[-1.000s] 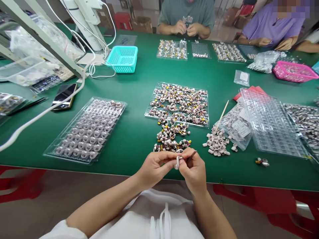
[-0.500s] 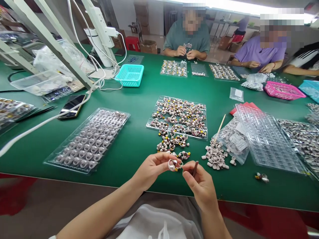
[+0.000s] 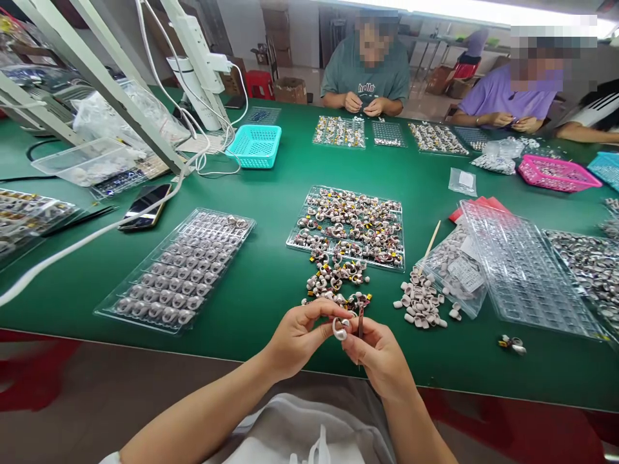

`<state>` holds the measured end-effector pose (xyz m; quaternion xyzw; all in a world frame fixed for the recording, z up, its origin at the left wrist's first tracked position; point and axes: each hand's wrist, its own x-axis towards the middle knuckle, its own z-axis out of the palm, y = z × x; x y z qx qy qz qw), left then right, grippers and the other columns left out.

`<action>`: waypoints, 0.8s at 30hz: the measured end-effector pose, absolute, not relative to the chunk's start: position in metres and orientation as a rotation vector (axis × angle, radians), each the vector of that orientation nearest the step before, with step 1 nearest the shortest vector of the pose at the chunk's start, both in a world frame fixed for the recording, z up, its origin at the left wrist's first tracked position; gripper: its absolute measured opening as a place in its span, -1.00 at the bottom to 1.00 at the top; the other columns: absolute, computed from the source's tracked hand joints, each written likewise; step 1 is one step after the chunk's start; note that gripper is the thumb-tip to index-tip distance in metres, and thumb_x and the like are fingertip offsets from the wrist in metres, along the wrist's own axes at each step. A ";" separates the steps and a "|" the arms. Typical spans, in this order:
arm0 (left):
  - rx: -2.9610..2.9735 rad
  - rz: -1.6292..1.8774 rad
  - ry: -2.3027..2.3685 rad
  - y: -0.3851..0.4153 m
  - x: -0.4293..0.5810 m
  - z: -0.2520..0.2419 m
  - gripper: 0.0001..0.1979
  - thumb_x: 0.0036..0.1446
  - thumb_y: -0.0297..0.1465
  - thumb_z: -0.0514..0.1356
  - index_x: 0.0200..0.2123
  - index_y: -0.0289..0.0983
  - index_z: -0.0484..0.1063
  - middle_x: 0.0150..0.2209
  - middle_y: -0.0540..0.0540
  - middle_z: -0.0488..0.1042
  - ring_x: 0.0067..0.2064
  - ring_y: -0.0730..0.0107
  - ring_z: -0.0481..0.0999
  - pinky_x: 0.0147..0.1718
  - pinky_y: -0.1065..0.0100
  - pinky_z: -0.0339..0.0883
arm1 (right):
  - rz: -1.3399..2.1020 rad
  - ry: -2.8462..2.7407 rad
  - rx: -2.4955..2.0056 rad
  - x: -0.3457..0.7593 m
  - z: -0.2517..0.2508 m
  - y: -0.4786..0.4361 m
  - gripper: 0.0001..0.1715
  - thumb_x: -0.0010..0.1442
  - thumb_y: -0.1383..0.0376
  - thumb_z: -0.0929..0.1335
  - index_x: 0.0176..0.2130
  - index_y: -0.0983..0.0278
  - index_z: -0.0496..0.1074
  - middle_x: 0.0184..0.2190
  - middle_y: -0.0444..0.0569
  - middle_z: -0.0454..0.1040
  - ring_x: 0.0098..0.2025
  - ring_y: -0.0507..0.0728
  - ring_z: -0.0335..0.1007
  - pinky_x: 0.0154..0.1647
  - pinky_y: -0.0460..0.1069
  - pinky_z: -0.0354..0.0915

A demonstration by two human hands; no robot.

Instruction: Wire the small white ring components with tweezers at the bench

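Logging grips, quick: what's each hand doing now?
Left hand: closed, pinching a small pale curved part.
Right hand: closed, holding a slim dark tool.

whitish part [image 3: 340,334], green table [image 3: 271,277], turquoise basket [image 3: 249,159]

- Pale curved piece [image 3: 340,334]: partly covered by the fingers [image 3: 322,309], its details too small to tell.
- White label [image 3: 465,275]: print too small to read.
- Blue basket [image 3: 604,174]: cut off by the right edge.
- Parts tray [image 3: 68,210]: cut off by the left edge.
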<state>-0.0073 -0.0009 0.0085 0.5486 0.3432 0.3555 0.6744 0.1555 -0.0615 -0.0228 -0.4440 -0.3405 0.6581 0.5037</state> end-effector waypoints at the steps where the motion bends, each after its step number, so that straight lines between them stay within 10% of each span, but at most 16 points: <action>1: 1.258 0.812 0.797 -0.002 -0.007 0.008 -0.85 0.16 -0.37 0.31 -0.21 -0.26 0.63 -0.21 -0.15 0.62 -0.15 0.28 0.57 -0.09 0.36 0.41 | 1.555 -0.822 -1.080 0.154 -0.024 -0.063 -0.74 0.14 0.14 0.48 -0.33 0.29 0.48 -0.53 -0.18 0.29 -0.54 -0.05 0.03 -0.56 -0.12 0.00; 24: 0.822 0.751 0.771 0.003 -0.002 0.001 -0.83 -0.16 -0.41 0.51 -0.41 -0.26 0.68 -0.39 -0.06 0.69 -0.34 0.40 0.63 -0.25 0.45 0.50 | 1.227 -0.929 -1.113 0.150 -0.022 -0.068 -0.92 0.22 0.25 0.43 -0.30 0.21 0.50 -0.43 -0.14 0.38 -0.41 0.00 0.22 -0.41 -0.12 0.19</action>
